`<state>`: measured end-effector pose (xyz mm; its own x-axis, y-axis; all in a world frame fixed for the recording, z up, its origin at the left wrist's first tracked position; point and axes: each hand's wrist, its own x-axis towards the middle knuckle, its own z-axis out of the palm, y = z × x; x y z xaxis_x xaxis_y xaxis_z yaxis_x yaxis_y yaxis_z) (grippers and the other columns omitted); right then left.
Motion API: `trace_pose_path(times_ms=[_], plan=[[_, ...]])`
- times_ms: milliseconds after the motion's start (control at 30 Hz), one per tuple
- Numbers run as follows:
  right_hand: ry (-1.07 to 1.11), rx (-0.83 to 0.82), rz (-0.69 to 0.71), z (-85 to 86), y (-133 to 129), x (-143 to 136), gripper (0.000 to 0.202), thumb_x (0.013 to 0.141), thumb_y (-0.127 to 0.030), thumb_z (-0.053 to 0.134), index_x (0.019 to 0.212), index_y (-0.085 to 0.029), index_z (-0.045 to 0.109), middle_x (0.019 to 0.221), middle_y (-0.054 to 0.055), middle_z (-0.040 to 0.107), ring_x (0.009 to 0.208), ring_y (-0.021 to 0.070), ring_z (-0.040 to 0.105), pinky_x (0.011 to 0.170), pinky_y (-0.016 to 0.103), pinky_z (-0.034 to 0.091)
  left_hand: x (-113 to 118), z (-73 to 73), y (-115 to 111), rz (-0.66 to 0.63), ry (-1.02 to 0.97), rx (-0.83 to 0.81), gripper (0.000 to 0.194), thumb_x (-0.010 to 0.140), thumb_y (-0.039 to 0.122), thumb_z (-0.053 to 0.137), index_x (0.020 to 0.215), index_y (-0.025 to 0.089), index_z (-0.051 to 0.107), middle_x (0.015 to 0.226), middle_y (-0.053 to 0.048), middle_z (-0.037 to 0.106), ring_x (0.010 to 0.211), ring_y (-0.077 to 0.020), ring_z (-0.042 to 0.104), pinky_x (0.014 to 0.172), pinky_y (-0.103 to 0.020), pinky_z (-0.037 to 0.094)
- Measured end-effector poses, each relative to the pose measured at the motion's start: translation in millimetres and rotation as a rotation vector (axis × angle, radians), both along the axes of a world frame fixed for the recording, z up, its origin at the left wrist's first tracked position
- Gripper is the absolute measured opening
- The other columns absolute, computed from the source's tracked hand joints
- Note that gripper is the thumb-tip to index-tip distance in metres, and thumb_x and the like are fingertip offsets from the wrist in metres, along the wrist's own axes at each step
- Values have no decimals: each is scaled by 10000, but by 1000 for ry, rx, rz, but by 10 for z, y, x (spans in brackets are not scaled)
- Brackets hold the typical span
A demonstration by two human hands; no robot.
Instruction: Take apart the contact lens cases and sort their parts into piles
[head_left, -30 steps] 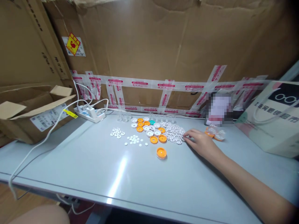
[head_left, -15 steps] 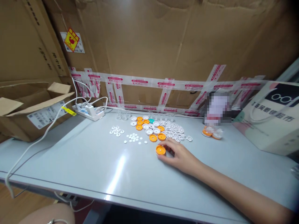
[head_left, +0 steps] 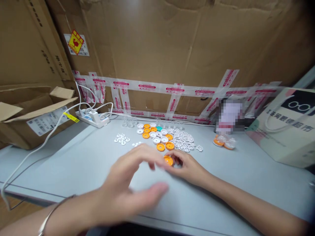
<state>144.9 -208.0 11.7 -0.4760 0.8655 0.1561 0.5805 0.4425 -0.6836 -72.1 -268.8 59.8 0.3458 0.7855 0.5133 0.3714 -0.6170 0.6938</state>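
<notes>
My right hand pinches an orange round cap between thumb and fingers, low over the grey table. My left hand, blurred by motion, reaches toward that cap with thumb and fingers apart and nothing between them. Just behind lies a group of orange caps, white caps and one green cap. White openwork plastic pieces are heaped to their right. On the left are small white stemmed parts. Small white discs are mostly hidden by my left hand.
Clear plastic cups line the back. A power strip with cables and an open cardboard box are at left. Orange-based clear pieces and a paper bag stand at right. Large cardboard walls the back.
My left hand has come in from the lower left, up to the orange cap, and now covers most of the small discs. My right hand keeps its hold, almost unmoved.
</notes>
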Motion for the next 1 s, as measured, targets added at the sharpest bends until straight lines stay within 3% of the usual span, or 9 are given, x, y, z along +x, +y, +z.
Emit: trace_pose_path(times_ms=[167, 267, 500, 700, 833, 933, 1000], plan=[[15, 3, -8, 0, 9, 11, 228, 717, -288, 601, 927, -200, 600, 734, -8, 558, 645, 124, 473, 578, 231, 375, 198, -444, 514, -76, 316, -183, 389, 687, 258, 653, 1053, 196, 539, 1035, -70, 529, 997, -228, 487, 862, -372, 424], [31, -18, -4, -14, 22, 27, 229, 712, -286, 614, 925, -202, 598, 745, -7, 575, 655, 128, 479, 576, 230, 374, 282, -565, 644, -90, 318, -173, 366, 678, 305, 660, 1009, 187, 558, 993, -60, 520, 963, -215, 485, 842, -346, 415], [89, -139, 7, 4, 40, 41, 171, 732, -290, 613, 878, -203, 600, 733, -15, 585, 655, 125, 487, 576, 221, 381, 355, -566, 670, -32, 280, -168, 361, 678, 455, 660, 877, 165, 577, 849, -40, 552, 808, -187, 502, 706, -294, 408], [87, -139, -6, 27, 15, 15, 158, 724, -300, 631, 844, -202, 596, 732, -18, 584, 676, 128, 494, 605, 224, 389, 368, -581, 652, -9, 290, -139, 289, 713, 426, 634, 805, 161, 563, 806, -27, 559, 767, -171, 505, 688, -277, 391], [116, -150, -39, 18, -21, 15, 209, 771, -339, 580, 935, -211, 591, 732, -13, 582, 642, 122, 488, 574, 223, 395, 356, -559, 630, -14, 307, -143, 195, 721, 333, 622, 801, 164, 566, 807, -23, 548, 774, -169, 499, 688, -274, 387], [96, -39, -102, 72, 8, -1, 260, 781, -382, 564, 981, -221, 599, 771, 6, 562, 658, 132, 498, 577, 241, 411, 319, -543, 592, -31, 291, -167, 164, 703, 263, 629, 826, 173, 571, 857, -26, 549, 824, -176, 501, 733, -283, 392], [67, 90, -113, 152, 88, -43, 277, 775, -370, 575, 1008, -224, 609, 886, 36, 562, 771, 155, 525, 663, 272, 434, 288, -539, 555, -41, 285, -192, 183, 696, 251, 636, 857, 184, 581, 885, -29, 543, 856, -183, 500, 769, -295, 394]])
